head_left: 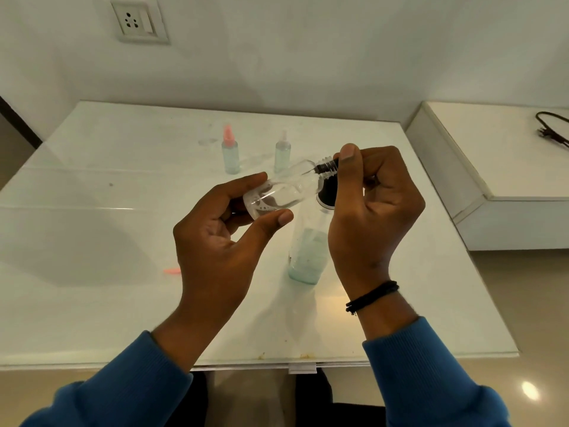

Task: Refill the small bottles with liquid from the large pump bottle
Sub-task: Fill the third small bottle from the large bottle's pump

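Note:
My left hand (221,229) grips the base of a small clear bottle (283,189), which lies tilted with its threaded neck pointing right. My right hand (374,211) pinches a black piece (328,164) at that neck; I cannot tell whether it is the cap or a pump nozzle. Below both hands the large clear bottle (308,257) stands on the white table (92,241), holding pale blue liquid in its lower part; its black collar (327,195) shows beside my right thumb. Two small spray bottles stand further back, one with a pink top (230,152), one with a clear top (282,152).
A small pink piece (171,271) lies on the table left of my left wrist. A raised white ledge (492,167) borders the table on the right, with a black cable (552,127) on it. A wall socket (138,21) sits high on the back wall.

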Available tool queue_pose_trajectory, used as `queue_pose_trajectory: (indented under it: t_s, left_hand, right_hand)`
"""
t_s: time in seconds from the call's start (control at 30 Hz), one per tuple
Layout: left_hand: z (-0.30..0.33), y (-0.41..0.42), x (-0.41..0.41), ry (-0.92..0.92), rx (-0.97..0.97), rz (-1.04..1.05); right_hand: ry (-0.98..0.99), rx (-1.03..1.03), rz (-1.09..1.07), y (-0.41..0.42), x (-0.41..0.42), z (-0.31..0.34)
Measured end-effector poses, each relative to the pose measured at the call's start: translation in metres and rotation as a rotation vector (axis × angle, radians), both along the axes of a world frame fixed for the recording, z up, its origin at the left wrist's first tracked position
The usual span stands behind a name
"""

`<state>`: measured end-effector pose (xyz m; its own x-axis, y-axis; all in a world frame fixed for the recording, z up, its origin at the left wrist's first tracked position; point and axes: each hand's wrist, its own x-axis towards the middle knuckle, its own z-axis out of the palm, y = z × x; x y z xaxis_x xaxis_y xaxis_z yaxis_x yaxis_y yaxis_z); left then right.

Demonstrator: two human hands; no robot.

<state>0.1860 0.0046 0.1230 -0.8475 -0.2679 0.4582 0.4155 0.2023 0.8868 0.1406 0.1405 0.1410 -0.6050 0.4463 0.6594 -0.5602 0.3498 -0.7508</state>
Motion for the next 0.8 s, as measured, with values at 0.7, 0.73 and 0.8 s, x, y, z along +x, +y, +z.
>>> queue_pose_trajectory:
  t_s: [0.7,0.73,0.8]
  left_hand:
    - [-0.0003,-0.0009,0.0008,0.006,-0.006,-0.001]
    - [-0.0001,-0.0012,0.0010,0.004,-0.011,0.002]
    - [0.0000,-0.0014,0.0004,0.006,-0.014,0.007]
  right_hand:
    - [0.023,0.014,-0.003,0.0010,-0.0010,-0.0008]
    - [0.016,0.009,-0.003,0.0003,-0.0008,-0.0013]
    - [0.011,0.005,-0.002,0.0001,-0.0014,0.0007]
